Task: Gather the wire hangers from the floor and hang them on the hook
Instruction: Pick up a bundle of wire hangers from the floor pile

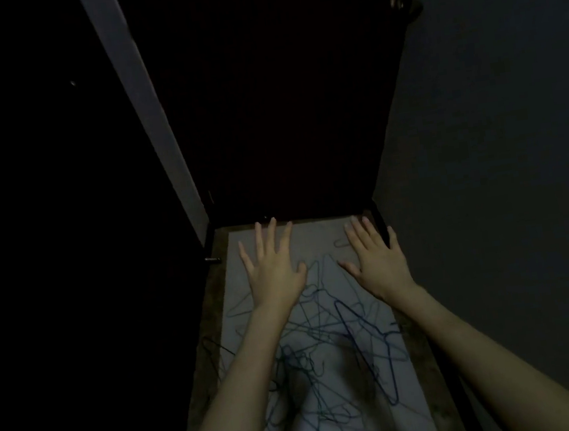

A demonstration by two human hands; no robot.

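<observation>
Dim corridor. My left hand (272,271) and right hand (377,261) are held out flat over the floor (314,236), fingers spread wide, holding nothing. The wire hangers (333,346) lie in one tangled heap on the pale tile, from below my palms back toward 6 o'clock. I judge them light, thin and springy, likely to snag on one another. Best grip looks to be the hook necks, several bunched together. No wall hook that I can make out in this gloom

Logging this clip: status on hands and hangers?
Both hands, left hand and right hand, open, holding nothing. Wire hangers tangled on floor. Hook not visible; scene dark.
</observation>
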